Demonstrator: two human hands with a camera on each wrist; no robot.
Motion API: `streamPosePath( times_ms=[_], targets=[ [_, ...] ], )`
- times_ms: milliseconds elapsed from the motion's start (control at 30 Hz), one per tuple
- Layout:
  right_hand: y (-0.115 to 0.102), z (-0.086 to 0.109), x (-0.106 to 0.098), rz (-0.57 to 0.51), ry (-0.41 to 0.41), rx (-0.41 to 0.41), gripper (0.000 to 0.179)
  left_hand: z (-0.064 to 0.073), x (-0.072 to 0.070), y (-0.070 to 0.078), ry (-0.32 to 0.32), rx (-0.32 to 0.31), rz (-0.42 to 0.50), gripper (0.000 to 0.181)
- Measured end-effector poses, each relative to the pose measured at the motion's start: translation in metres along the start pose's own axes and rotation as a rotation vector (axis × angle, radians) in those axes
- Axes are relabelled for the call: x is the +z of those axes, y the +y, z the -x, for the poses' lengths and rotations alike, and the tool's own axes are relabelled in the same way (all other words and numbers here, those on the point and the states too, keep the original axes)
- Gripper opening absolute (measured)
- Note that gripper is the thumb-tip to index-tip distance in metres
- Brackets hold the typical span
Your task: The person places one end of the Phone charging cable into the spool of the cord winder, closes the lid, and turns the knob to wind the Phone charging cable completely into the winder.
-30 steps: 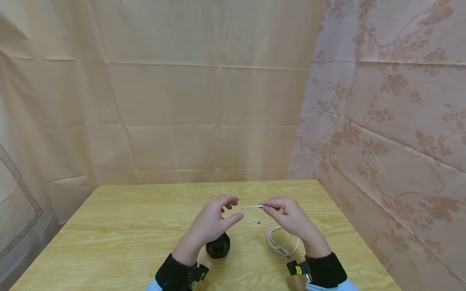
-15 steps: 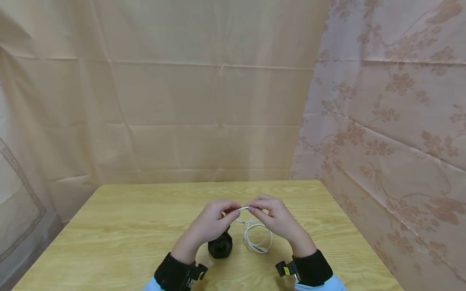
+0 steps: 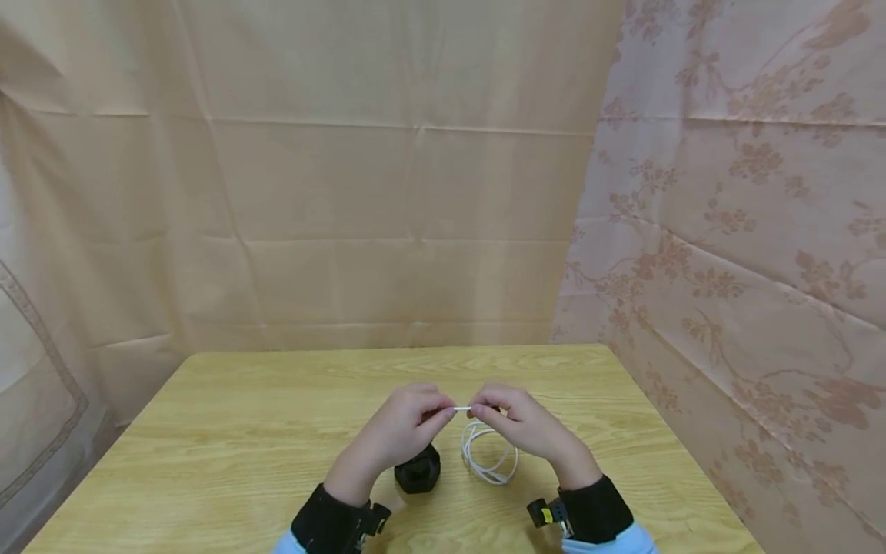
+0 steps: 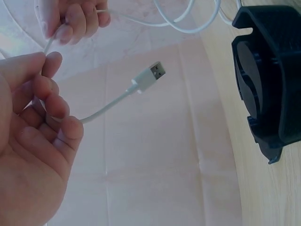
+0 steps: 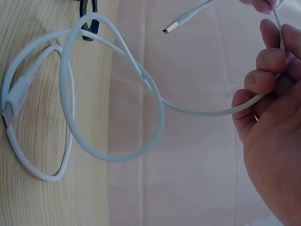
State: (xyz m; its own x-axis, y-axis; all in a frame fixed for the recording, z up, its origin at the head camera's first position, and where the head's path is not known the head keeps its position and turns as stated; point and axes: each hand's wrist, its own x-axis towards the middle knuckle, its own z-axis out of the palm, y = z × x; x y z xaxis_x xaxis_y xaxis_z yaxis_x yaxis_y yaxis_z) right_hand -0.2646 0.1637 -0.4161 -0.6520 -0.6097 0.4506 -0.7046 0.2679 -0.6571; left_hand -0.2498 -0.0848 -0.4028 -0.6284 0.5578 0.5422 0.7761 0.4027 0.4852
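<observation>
A white USB charging cable (image 5: 66, 84) is stretched in a short straight piece between my two hands above the table. My left hand (image 3: 407, 425) pinches it with thumb and forefinger, and the cable runs on through the curled fingers. Its USB plug (image 4: 146, 77) hangs free beyond that hand in the left wrist view. Just to the right, my right hand (image 3: 524, 423) pinches the same cable, which passes out under the little finger into loose loops. The cable's other plug (image 5: 18, 96) lies on the wood in the right wrist view.
A black, angular object (image 3: 418, 471) with a hollow frame stands on the table, below and beside the left hand. The wooden table (image 3: 277, 431) ends at a beige curtain (image 3: 346, 192) behind and a floral cloth (image 3: 727, 269) on the right.
The left hand was apart from the cable and now pinches it. The right hand has moved left, and the loops have shifted left with it. The black object stays in place.
</observation>
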Motion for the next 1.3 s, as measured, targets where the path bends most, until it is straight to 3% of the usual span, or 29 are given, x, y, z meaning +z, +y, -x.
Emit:
streamPosePath(
  times_ms=[167, 333, 667, 1300],
  targets=[
    [0.003, 0.001, -0.003, -0.019, -0.067, 0.026, 0.016, 0.002, -0.001, -0.004, 0.016, 0.063, -0.031, 0.011],
    [0.006, 0.002, -0.008, 0.076, -0.061, 0.055, 0.018, 0.006, -0.006, -0.006, 0.035, 0.071, -0.072, 0.01],
    [0.016, 0.012, -0.023, 0.208, -0.043, 0.108, 0.018, 0.02, -0.026, -0.015, 0.066, -0.023, -0.05, 0.011],
    [0.024, 0.024, -0.039, 0.295, 0.031, 0.124, 0.014, 0.044, -0.062, -0.038, 0.113, -0.136, -0.156, 0.01]
  ],
)
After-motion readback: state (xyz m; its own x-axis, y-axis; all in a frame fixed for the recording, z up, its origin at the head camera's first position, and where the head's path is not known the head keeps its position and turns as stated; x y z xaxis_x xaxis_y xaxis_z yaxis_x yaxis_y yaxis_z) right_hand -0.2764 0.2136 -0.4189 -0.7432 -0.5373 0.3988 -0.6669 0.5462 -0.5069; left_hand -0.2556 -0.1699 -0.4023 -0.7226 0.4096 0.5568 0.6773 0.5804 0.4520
